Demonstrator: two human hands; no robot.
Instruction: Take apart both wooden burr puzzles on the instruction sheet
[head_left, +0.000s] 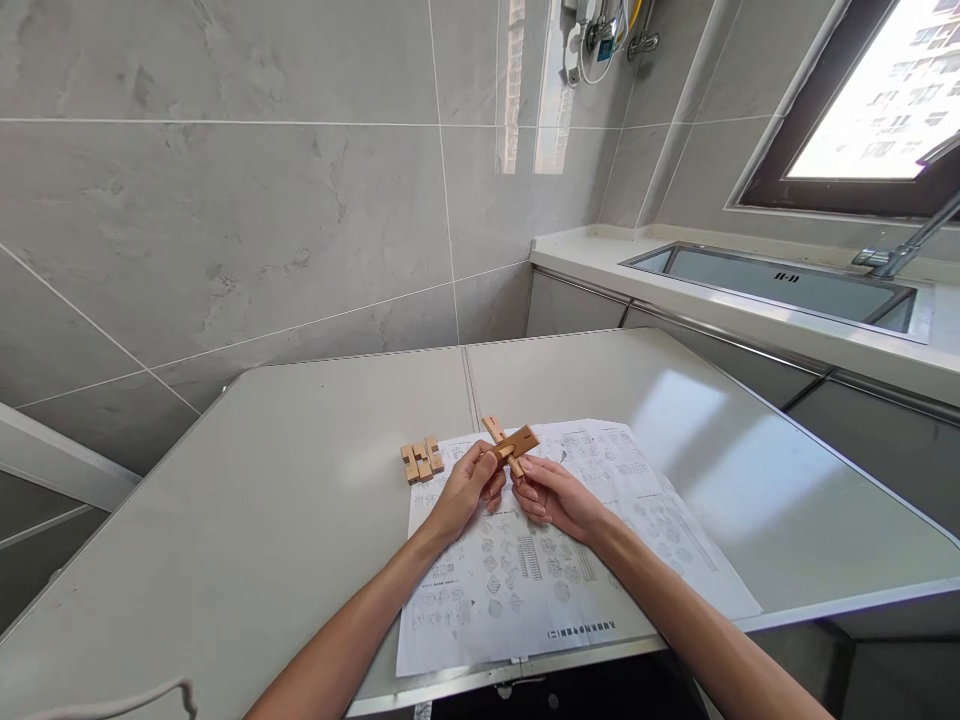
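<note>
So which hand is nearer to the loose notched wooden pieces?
Left. The left hand is just to the right of the notched wooden pieces; the right hand is farther right, beyond the left.

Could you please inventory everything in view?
held wooden pieces: at least two, brown, in hands
loose wooden blocks: several, tan, paper's corner
printed paper: at least one, white, under hands
table: one, pale, foreground
tiled wall: one, grey, behind table
counter: one, white, right
sink: one, grey, in counter
faucet: one, silver, by sink
cabinets: several, grey, under counter
window: one, dark-framed, upper right
fittings: several, white/silver, top
left hand: one, bare, holding pieces
right hand: one, bare, holding pieces
</note>
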